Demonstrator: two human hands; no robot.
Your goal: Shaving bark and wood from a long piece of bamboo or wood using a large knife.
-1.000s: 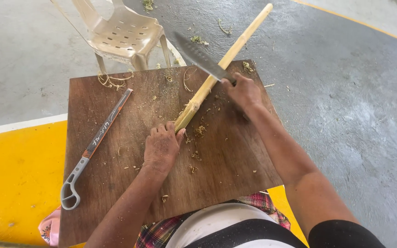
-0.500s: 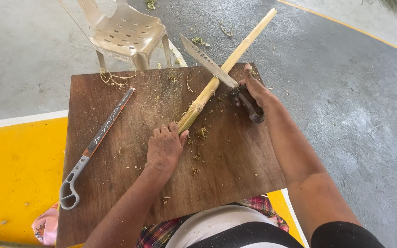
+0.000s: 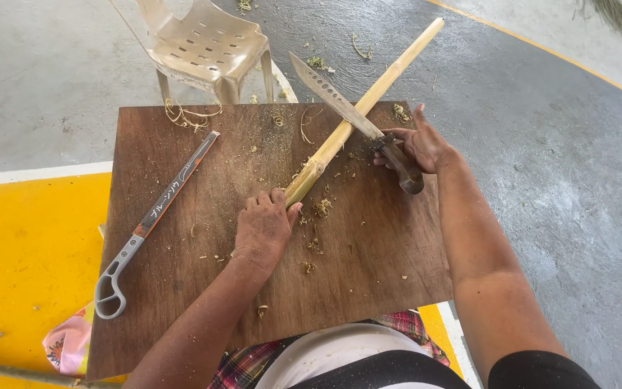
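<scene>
- Pressing down near the lower end of a long pale yellow-green bamboo-like stalk (image 3: 358, 115), the left hand (image 3: 264, 230) lies on the dark brown wooden board (image 3: 368, 274); its fingers are curled together over the stalk's near end, pinning it to the wood
- the stalk runs slantwise from that hand up and to the right, its far end reaching past the board's top edge and out over the grey concrete floor (image 3: 563, 158)
- the right hand (image 3: 422, 144) is wrapped around the dark curved handle of a long steel knife with a row of holes along the blade (image 3: 332, 97); the fingers are closed on the handle, the thumb lifted
- the blade crosses the stalk about midway along it, touching it, its tip pointing up and to the left beyond the board's edge
- small shavings and curls of fibre (image 3: 318, 209) lie scattered on the board around the stalk
- a slim grey-handled saw in a dark sheath (image 3: 156, 216) rests on the board's left side, well apart from both hands
- a beige plastic chair (image 3: 206, 47) stands just beyond the board; yellow painted floor (image 3: 23, 252) lies to the left
</scene>
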